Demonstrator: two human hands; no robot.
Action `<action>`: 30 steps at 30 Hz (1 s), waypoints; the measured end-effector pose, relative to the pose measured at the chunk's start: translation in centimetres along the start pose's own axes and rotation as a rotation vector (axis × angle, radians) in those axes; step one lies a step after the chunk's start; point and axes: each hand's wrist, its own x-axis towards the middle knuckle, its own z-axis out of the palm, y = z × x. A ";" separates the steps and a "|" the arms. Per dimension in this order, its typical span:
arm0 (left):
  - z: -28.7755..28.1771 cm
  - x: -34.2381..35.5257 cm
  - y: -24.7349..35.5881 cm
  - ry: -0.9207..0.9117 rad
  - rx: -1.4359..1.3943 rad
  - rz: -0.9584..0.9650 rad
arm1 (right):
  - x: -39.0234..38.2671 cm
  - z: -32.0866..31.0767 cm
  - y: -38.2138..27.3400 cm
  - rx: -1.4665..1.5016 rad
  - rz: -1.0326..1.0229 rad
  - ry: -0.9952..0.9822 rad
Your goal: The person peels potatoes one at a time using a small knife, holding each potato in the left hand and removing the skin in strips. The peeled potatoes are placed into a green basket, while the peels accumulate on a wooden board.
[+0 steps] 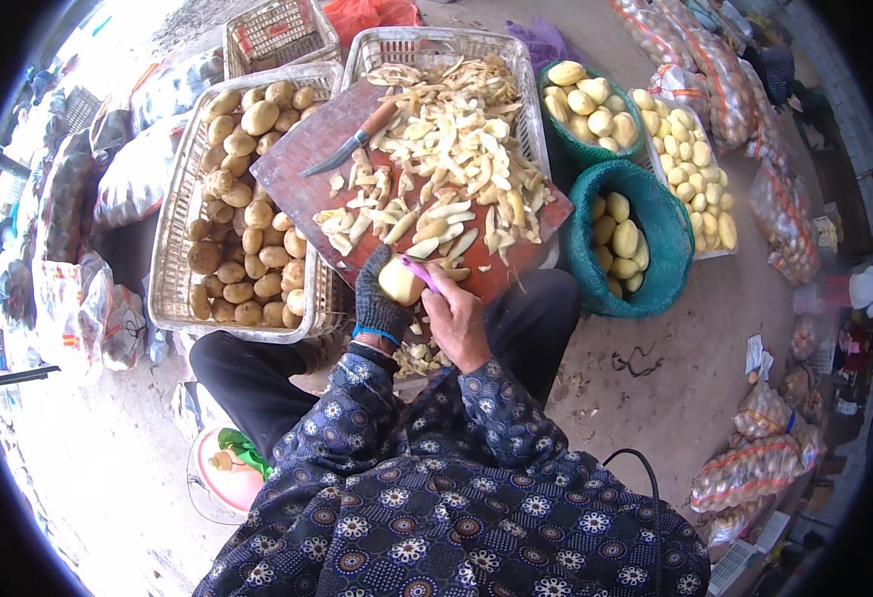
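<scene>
My gloved left hand (pixel 381 312) grips the pale potato (pixel 400 283) at the board (pixel 302 201)'s near edge, apparently steadying it against the pink-handled tool (pixel 419 269) clasped in my bare right hand (pixel 458 320).

Centre of frame: the potato (pixel 400 283) is pale yellow, the peeler (pixel 420 271) pink-purple, the glove (pixel 382 314) dark grey with a blue edge. Lower centre: the jacket (pixel 426 517) is navy, patterned with white flowers. Upper centre: cream peelings (pixel 466 149), reddish board (pixel 305 199). Upper right: teal-green baskets (pixel 645 300).
</scene>
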 end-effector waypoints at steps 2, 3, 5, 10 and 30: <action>-0.1 0.2 -0.6 -0.018 0.003 -0.049 | -0.2 -1.8 -0.3 0.096 0.071 -0.058; -0.2 0.0 -0.8 0.001 0.010 -0.075 | -0.2 -2.7 -0.2 0.160 0.139 -0.118; 0.6 -1.2 -0.8 0.040 0.031 -0.124 | 0.0 -4.0 0.2 0.152 0.057 -0.169; 2.1 -2.6 0.6 -0.070 0.008 -0.203 | 1.7 -6.2 -0.2 0.575 0.131 -0.275; 1.4 -1.2 0.2 -0.054 0.186 0.213 | 3.3 3.0 2.3 0.416 0.035 0.027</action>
